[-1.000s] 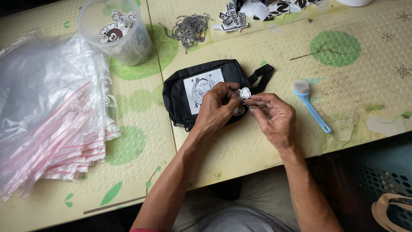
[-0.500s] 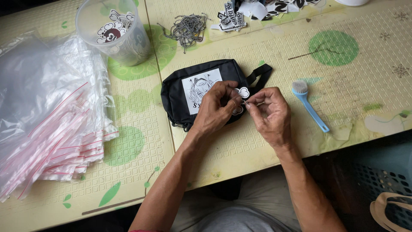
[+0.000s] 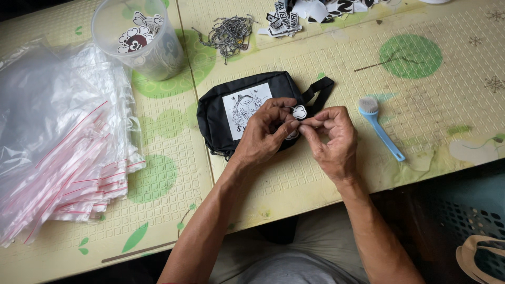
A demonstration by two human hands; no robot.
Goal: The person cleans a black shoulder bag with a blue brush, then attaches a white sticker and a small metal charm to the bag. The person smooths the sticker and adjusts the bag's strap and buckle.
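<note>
Both hands meet over the right end of a small black pouch [image 3: 247,113] that lies flat on the bench [image 3: 421,105], a little above the frame's centre. The left hand [image 3: 265,134] rests on the pouch with its fingers curled in, pinching at something small near the pouch's edge. The right hand [image 3: 331,139] is closed to a fingertip pinch as well. Between the two sets of fingertips sits a small white charm [image 3: 299,111], held just above the fabric. What links it to the pouch is hidden under the fingers.

The grip is the weak point, as I judge it. The charm is tiny and held only by fingertips, so a small slip could drop it onto the patterned bench top, where it would be hard to spot. A pull off to one side could also drag the pouch, since nothing pins it but the left hand.

At 3 o'clock from the hands a blue brush [image 3: 380,129] lies near; a sweep of the right wrist could knock it. At 11 o'clock stands a clear plastic cup [image 3: 139,39], at 12 o'clock a tangle of ball chains [image 3: 229,34], and at 9 o'clock a heap of clear zip bags [image 3: 58,142], all well apart.
</note>
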